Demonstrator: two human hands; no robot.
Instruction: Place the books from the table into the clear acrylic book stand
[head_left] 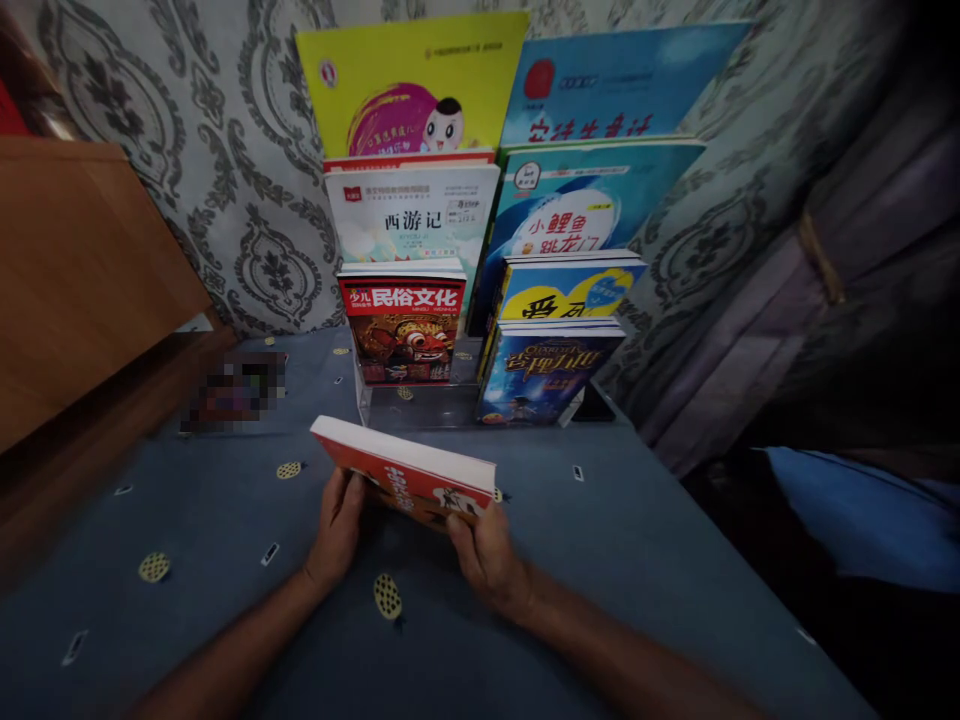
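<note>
At far left, a brown wooden panel (pixel 75 280) stands beside a blue table (pixel 577 600) printed with yellow motifs; a pixelated patch (pixel 234 393) hides something lying there. Next, the person's left hand (pixel 337 525) is clamped on the left end of a thick, red-covered book (pixel 412 482), thumb on the cover, its other fingers mostly hidden. The book is held tilted over the table, white page edges uppermost, just in front of a clear rack (pixel 420 405) bearing two tiered columns of books: a red one (pixel 405 335) foremost on the left, a dark blue one (pixel 551 370) foremost on the right. The right hand (pixel 491 560) grips the book's right end, thumb on the cover. At far right lies light-blue cloth (pixel 870 515).
</note>
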